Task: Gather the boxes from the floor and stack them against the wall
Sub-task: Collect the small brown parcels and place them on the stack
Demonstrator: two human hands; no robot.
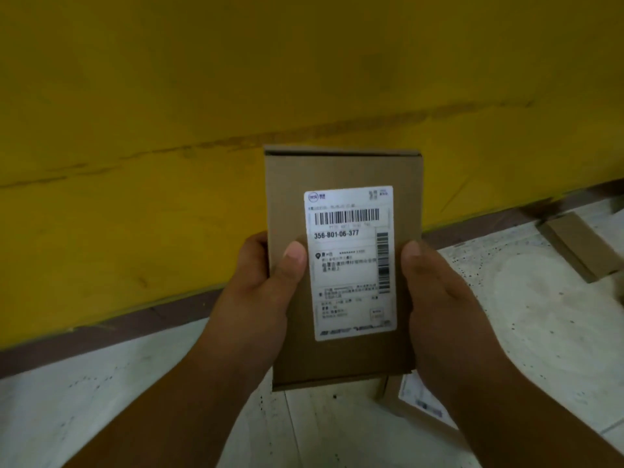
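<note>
Both hands clamped on one flat box, wall dead ahead

The left hand [266, 292] and right hand [435, 298] were each closed around a long side of the cardboard box [290, 184], thumbs on top next to the shipping label [351, 265], so neither hand was really nearer than the other. The box was held up off the floor [118, 383] with its long axis pointing straight away from the person, toward the yellow wall [169, 96] just beyond its far end. Looked like the placing move was basically forward and down to the skirting. Two more boxes lay on the floor: one by the wall at right [580, 248], one under the right wrist [418, 403].
</note>
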